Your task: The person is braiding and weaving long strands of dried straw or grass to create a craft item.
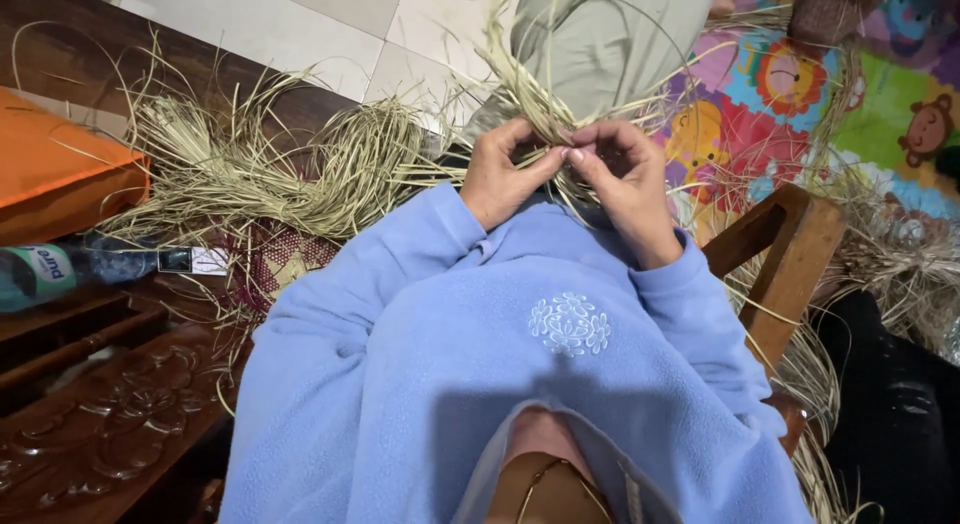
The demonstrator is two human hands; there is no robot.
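straw strands pinched between both hands

head view: the left hand (500,179) and right hand (625,184) meet fingertip to fingertip, each clenched on the straw strands (530,89). the strands' long axis runs from the pinch toward 11 o'clock. both hands are equally near. loose straw pile (270,169) lies at 9 o'clock.
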